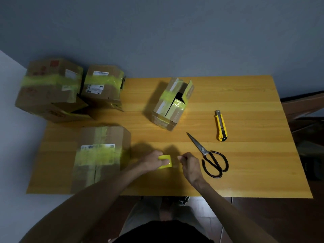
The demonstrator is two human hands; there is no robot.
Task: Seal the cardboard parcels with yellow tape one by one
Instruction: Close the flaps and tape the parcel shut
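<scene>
Nearest me, both forearms [108,185] reach over the wooden desk [245,102]. The left hand [154,159] holds the glossy yellow tape roll [165,161], grip closed round it. The right hand [190,165], just beside it, appears to pinch the free end. The unsealed cardboard parcel [172,102] stands ahead, well apart, flaps raised, long axis running away from me. I judge the right hand nearer. Steel scissors [208,155] lie beside it.

A home packing corner — wooden table [245,102], taped parcels [52,88], tiled floor [263,221].
</scene>
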